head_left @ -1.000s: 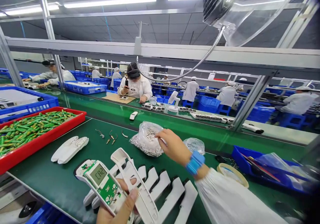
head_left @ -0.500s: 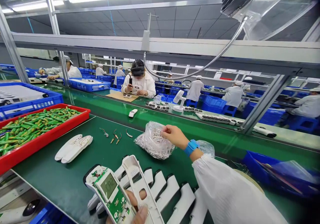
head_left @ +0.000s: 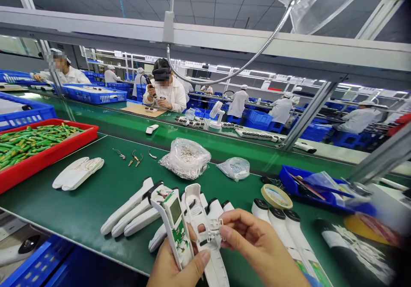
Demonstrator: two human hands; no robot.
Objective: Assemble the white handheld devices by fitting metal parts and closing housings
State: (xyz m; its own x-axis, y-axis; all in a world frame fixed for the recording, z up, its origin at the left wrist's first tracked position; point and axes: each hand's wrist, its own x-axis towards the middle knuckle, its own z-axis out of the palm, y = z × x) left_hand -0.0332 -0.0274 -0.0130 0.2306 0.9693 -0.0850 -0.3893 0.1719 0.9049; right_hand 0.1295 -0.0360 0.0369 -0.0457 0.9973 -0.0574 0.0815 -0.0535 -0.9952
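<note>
No text, number or brand can be read anywhere in this moment. The small screen (head_left: 175,210) on the green circuit board (head_left: 177,230) held in the left hand (head_left: 180,266) is turned at an angle and looks blank. The white shirt (head_left: 165,95) of the person across the far belt carries a dark print, too small and blurred to make out. White sign plates (head_left: 150,58) hang from the far rail, but their marks are illegible. The dark sheet (head_left: 353,248) at the near right bears pale printing that stays a smear.
</note>
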